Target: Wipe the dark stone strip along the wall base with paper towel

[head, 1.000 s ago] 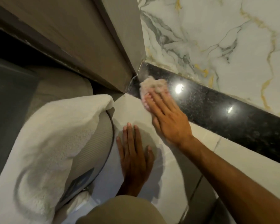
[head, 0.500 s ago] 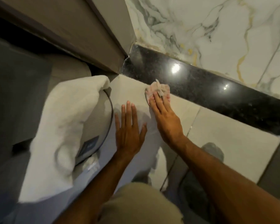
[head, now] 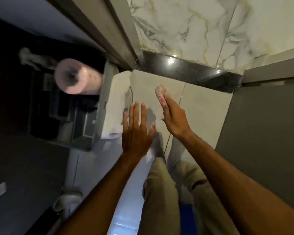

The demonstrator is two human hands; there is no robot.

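Note:
The dark polished stone strip runs along the base of the marbled wall, from the door frame to a grey panel at the right. My right hand holds a crumpled pinkish paper towel in its fingers, lifted above the pale floor tile and well short of the strip. My left hand hovers beside it, palm down with fingers spread, holding nothing.
A pink paper roll sits on a grey cart at the left, with a white towel draped over its side. The door frame meets the strip's left end. A grey panel stands at right. My legs are below.
My view has risen and pulled back. The right hand with the paper towel has come off the strip's edge and lifted away. The left hand has lifted off the floor tile.

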